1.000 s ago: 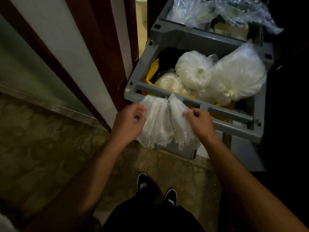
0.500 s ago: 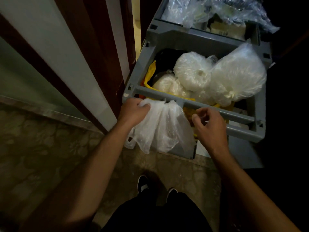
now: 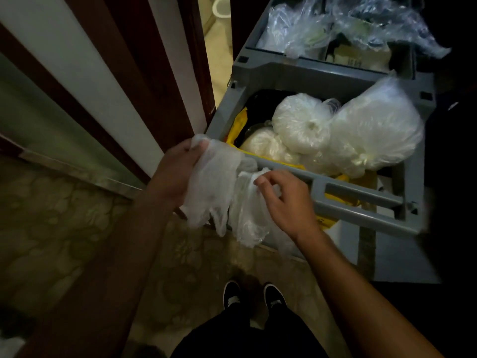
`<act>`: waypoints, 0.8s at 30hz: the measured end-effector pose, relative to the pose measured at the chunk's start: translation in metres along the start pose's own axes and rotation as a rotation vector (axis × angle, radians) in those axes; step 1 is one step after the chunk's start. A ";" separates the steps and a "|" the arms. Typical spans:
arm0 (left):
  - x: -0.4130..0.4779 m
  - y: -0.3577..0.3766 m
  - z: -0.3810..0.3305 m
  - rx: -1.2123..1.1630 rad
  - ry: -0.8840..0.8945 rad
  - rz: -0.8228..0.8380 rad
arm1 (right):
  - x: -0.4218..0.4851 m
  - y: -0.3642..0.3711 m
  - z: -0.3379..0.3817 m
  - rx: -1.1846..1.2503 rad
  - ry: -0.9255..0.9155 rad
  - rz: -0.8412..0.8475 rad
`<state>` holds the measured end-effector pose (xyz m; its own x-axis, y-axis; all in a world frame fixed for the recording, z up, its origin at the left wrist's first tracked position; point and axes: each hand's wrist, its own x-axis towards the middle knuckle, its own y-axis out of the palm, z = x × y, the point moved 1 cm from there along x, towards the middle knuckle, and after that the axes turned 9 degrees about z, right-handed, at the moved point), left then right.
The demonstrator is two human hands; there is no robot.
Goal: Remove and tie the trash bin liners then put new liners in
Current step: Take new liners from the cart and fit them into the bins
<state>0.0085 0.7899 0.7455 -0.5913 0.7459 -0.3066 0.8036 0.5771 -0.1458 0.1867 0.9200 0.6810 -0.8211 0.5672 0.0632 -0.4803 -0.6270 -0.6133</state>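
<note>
Two hands at work on the clear liners [image 3: 222, 197], down at the near rail of the grey cart [image 3: 361, 196]. Curled round the top of one bunch, up by the cart's near corner: the fingers of the left hand [image 3: 173, 177], thumb pressed onto the film. Pinching the top of a second bunch just beside the first: the fingertips of the right hand [image 3: 281, 200]. Both bunches limp and hanging below the rail. Cannot tell whether one sheet or two. Slack and empty, so most likely fresh liners being pulled apart, not rubbish being tied.

Behind the rail, inside the yellow sack [image 3: 238, 122]: three filled white bags [image 3: 302, 122] packed against each other, at least two knotted at the neck. Judged from those, removing and tying already done for several bins. Farther back, on the upper tray [image 3: 296, 71], a heap of loose clear plastic [image 3: 343, 24].

Left of the cart, a dark door frame [image 3: 134, 60] and a gap onto a lit room, with something pale standing there, too cut off to name. No bin plainly in view, hence no new liner seen fitted. Left to do, by this reading: free one liner, carry it to its bin, open it, fold it over the rim. Underfoot, patterned floor [image 3: 64, 228] and black shoes [image 3: 232, 295].
</note>
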 end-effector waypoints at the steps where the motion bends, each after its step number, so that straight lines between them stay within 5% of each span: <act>1: -0.012 0.001 -0.004 0.035 0.031 -0.010 | 0.003 -0.001 0.006 0.180 0.067 0.045; 5: -0.060 0.018 0.003 0.183 0.068 0.031 | 0.015 -0.002 0.037 0.753 0.343 0.348; 11: -0.125 0.047 0.079 0.766 0.019 -0.039 | 0.001 0.058 0.048 0.459 0.213 0.639; 18: -0.259 0.050 0.224 0.206 -0.523 -0.092 | -0.081 0.133 0.029 -0.123 -0.113 1.130; 21: -0.339 0.078 0.295 0.118 -0.730 -0.300 | -0.124 0.156 0.026 -0.351 -0.304 1.359; 24: -0.419 0.123 0.343 -0.120 -0.905 -0.504 | -0.168 0.183 0.023 -0.482 -0.302 1.578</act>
<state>0.3782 0.4346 0.5335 -0.5449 -0.0899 -0.8337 0.4366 0.8184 -0.3736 0.2298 0.6980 0.5760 -0.4273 -0.5669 -0.7043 0.9009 -0.2015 -0.3844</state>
